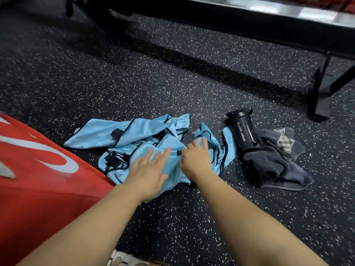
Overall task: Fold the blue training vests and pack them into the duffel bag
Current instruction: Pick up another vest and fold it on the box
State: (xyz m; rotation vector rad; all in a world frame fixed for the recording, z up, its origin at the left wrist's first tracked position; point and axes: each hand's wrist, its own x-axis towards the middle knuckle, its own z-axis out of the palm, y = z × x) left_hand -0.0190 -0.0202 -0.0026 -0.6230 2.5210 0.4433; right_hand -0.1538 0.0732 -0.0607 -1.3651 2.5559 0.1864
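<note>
A crumpled heap of light blue training vests (134, 137) with dark trim lies on the speckled black floor in the middle of the view. My left hand (148, 169) lies flat on the near part of the heap, fingers straight. My right hand (196, 159) rests on the heap's right side with its fingers bent down into the fabric; whether they pinch it is unclear. The red duffel bag (38, 179) with a white logo fills the lower left, touching the heap's near left edge.
A black sport bottle (244, 129) lies on its side right of the vests, its base on a rumpled grey towel (276, 166). A black bench (249, 22) with a metal leg (320, 89) runs across the back and right.
</note>
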